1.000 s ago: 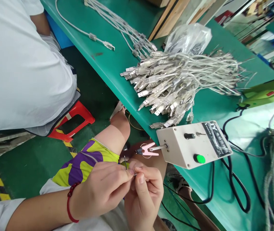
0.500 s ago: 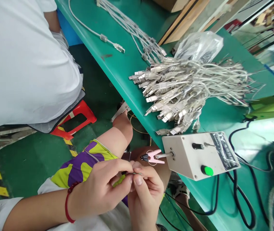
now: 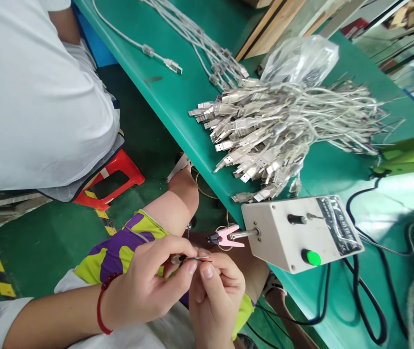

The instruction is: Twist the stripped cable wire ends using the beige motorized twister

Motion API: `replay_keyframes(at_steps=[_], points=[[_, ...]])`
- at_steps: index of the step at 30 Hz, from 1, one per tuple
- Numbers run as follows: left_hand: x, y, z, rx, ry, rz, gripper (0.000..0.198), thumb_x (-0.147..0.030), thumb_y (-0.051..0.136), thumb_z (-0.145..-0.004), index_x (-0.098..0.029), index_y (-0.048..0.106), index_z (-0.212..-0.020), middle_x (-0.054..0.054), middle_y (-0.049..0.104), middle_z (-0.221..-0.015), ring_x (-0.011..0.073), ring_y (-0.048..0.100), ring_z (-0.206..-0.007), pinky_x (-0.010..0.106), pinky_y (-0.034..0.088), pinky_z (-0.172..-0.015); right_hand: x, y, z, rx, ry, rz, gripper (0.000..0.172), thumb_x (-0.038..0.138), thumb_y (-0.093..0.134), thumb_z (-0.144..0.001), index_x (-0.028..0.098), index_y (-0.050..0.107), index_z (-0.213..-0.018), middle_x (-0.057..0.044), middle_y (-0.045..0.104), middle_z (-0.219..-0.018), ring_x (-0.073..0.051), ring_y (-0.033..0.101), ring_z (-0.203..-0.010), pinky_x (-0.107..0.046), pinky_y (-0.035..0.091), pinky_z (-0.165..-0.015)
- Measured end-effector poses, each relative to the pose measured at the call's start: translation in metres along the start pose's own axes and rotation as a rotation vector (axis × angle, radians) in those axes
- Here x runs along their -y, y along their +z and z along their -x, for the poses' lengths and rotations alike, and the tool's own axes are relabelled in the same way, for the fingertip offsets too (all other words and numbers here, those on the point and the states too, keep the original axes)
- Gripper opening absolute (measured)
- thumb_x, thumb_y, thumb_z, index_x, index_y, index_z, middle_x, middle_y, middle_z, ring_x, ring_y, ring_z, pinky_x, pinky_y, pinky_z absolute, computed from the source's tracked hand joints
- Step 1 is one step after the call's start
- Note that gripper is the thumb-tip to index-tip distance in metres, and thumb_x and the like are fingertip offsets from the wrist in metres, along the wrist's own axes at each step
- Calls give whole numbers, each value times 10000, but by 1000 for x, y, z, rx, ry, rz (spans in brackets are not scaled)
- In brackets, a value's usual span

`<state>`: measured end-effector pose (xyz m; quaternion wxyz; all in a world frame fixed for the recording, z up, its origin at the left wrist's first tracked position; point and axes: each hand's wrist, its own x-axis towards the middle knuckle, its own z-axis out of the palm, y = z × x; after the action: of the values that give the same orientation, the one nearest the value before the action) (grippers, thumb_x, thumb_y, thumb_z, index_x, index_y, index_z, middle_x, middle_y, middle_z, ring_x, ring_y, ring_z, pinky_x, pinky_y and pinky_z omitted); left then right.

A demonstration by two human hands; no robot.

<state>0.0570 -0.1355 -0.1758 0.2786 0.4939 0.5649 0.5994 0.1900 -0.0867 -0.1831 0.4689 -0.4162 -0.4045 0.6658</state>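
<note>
My left hand (image 3: 154,281), with a red cord bracelet (image 3: 101,305) at the wrist, pinches a cable end (image 3: 176,260) between thumb and forefinger. Thin wires (image 3: 204,259), dark, green and red, stick out of that end toward the right. My right hand (image 3: 218,293) closes its thumb and fingertips on the wire tips. Both hands are above my lap. Just beyond them, a pink clip with black tips (image 3: 225,236) sits on the shaft of a white box (image 3: 276,232) with a green button.
A large pile of USB cables (image 3: 265,131) lies on the green table (image 3: 163,102), with more cables (image 3: 207,46) farther back. Near the pile are a clear plastic bag (image 3: 301,60) and a green tool (image 3: 410,155). A person in white (image 3: 39,106) sits left on a red stool (image 3: 119,174).
My left fingers have drawn slightly left from the right fingertips, so more of the coloured wires shows. The view has shifted a little.
</note>
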Motion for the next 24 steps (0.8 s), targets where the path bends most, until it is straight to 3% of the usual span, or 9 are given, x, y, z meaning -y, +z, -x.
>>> replay_keyframes(at_steps=[5, 8, 11, 13, 17, 20, 22, 24], points=[[2, 2, 4, 48, -32, 78, 157, -133, 694, -1063, -267, 615, -1082, -81, 585, -732, 73, 495, -534, 152, 408, -497, 1, 5, -2, 111, 88, -195, 101, 474, 959, -962, 386, 916, -939, 120, 364, -472, -57, 200, -408, -170, 289, -452], [1, 4, 7, 53, -56, 107, 167, -126, 696, -1058, -268, 613, -1087, -77, 594, -747, 69, 506, -546, 149, 403, -506, 2, 9, 0, 118, 131, -262, 88, 475, 949, -971, 403, 914, -934, 111, 324, -506, -73, 213, -485, -169, 368, -537], [1, 5, 8, 25, -49, 88, 164, -120, 698, -1054, -264, 625, -1085, -66, 629, -763, 70, 536, -549, 144, 427, -514, 1, 9, 3, 95, 143, -281, 66, 462, 944, -975, 403, 921, -959, 102, 341, -527, -87, 238, -516, -183, 397, -569], [2, 5, 7, -7, -33, 62, 172, -111, 697, -1047, -265, 631, -1084, -58, 655, -774, 78, 550, -556, 149, 460, -533, 0, 6, 5, 103, 119, -245, 61, 442, 898, -1023, 394, 931, -1006, 105, 376, -504, -72, 238, -460, -183, 337, -518], [6, 6, 5, -58, -22, 47, 196, -87, 705, -1033, -265, 635, -1074, -46, 663, -792, 90, 563, -567, 149, 481, -534, -3, -6, -1, 48, -50, -23, 282, 506, 824, -1064, 270, 953, -980, 52, 505, -442, -95, 343, -384, -218, 286, -425], [9, 7, 4, -63, -67, 116, 175, -93, 700, -1047, -256, 639, -1059, -53, 604, -758, 90, 517, -534, 158, 444, -489, -1, -13, -16, 22, -39, 20, 522, 694, 768, -1043, 219, 937, -908, 7, 565, -461, -137, 458, -417, -253, 402, -452], [10, 9, 3, -56, -108, 167, 147, -111, 699, -1055, -246, 645, -1032, -50, 586, -747, 89, 485, -519, 170, 419, -473, 0, -16, -26, -13, 35, -49, 532, 749, 789, -1002, 236, 928, -987, -2, 617, -556, -164, 548, -502, -289, 514, -533], [8, 10, 0, -53, -164, 219, 133, -124, 705, -1052, -235, 654, -999, -36, 611, -758, 89, 492, -527, 171, 418, -478, 0, -17, -34, -21, 110, -133, 510, 746, 834, -971, 274, 909, -1150, 25, 582, -609, -168, 542, -556, -300, 543, -583]])
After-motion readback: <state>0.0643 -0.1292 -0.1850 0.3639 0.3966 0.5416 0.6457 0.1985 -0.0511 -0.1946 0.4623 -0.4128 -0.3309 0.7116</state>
